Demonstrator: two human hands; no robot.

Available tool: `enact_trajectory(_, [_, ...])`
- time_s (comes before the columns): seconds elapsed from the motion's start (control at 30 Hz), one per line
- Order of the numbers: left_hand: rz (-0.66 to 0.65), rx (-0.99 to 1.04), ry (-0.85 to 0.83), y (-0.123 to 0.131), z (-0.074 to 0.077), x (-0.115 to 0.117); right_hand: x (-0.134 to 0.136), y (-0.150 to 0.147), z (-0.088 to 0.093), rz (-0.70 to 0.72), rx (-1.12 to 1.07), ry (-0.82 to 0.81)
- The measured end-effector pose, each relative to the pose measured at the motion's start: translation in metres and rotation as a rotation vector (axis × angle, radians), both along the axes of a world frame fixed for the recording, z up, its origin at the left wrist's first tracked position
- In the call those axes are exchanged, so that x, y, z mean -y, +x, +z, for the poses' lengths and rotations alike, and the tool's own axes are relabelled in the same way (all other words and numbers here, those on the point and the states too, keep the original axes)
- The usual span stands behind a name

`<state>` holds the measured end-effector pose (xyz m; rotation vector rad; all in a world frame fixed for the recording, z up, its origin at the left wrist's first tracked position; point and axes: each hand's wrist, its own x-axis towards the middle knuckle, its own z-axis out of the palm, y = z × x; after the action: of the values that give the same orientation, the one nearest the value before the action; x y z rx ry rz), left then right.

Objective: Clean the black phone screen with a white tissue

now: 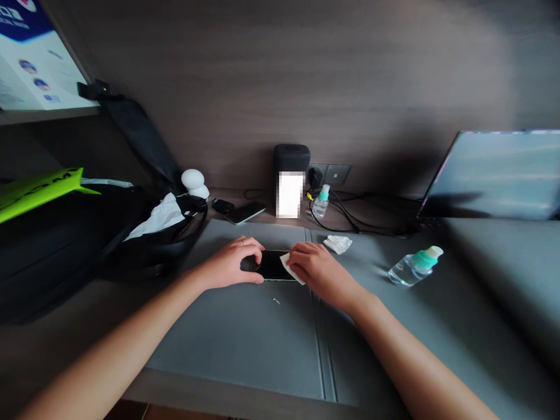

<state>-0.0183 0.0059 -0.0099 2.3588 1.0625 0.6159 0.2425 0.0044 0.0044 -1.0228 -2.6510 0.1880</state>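
Note:
A black phone (272,266) lies flat, long side across, on a grey desk mat (245,332). My left hand (230,263), a ring on one finger, grips the phone's left end, thumb at the near edge and fingers at the far edge. In my right hand (319,271) is a folded white tissue (286,263), pressed on the right part of the screen. That hand hides the phone's right end. Just beyond it is a crumpled tissue (338,244). A tiny white scrap (276,301) lies nearer to me.
A clear spray bottle (413,268) lies tilted at right; a smaller one (321,204) stands behind, beside cables (350,219) and a dark speaker-like device (291,157). Another phone (245,212) sits at the back. A black bag (56,262) fills the left, a laptop (499,175) the right.

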Motion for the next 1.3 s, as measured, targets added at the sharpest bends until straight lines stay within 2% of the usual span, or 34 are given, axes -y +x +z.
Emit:
enact_trajectory(0.2, [0.009,0.012,0.000,0.000,-0.001,0.000,-0.001,0.006,0.002,-0.023,-0.006,-0.008])
enact_trajectory(0.33, [0.002,0.019,0.011,0.000,-0.003,-0.001,0.005,-0.001,0.002,-0.067,0.013,0.026])
enact_trajectory(0.53, [0.008,0.003,0.010,0.000,-0.002,-0.001,0.007,-0.003,0.002,0.021,0.028,0.004])
enact_trajectory(0.7, [0.016,0.001,0.004,0.000,0.000,0.001,0.005,-0.010,-0.001,-0.114,0.062,0.124])
enact_trajectory(0.9, [0.032,-0.014,-0.006,0.000,0.000,0.002,0.010,-0.019,-0.001,0.027,0.035,0.066])
enact_trajectory(1.07, [0.073,-0.046,-0.017,0.000,0.000,0.002,0.014,-0.027,-0.002,0.073,0.004,0.055])
enact_trajectory(1.2, [0.056,-0.033,0.013,0.000,-0.001,0.002,0.018,-0.038,-0.002,0.172,-0.026,0.036])
enact_trajectory(1.3, [0.052,-0.047,0.003,0.000,-0.001,0.001,0.019,-0.037,-0.001,0.186,-0.050,0.011])
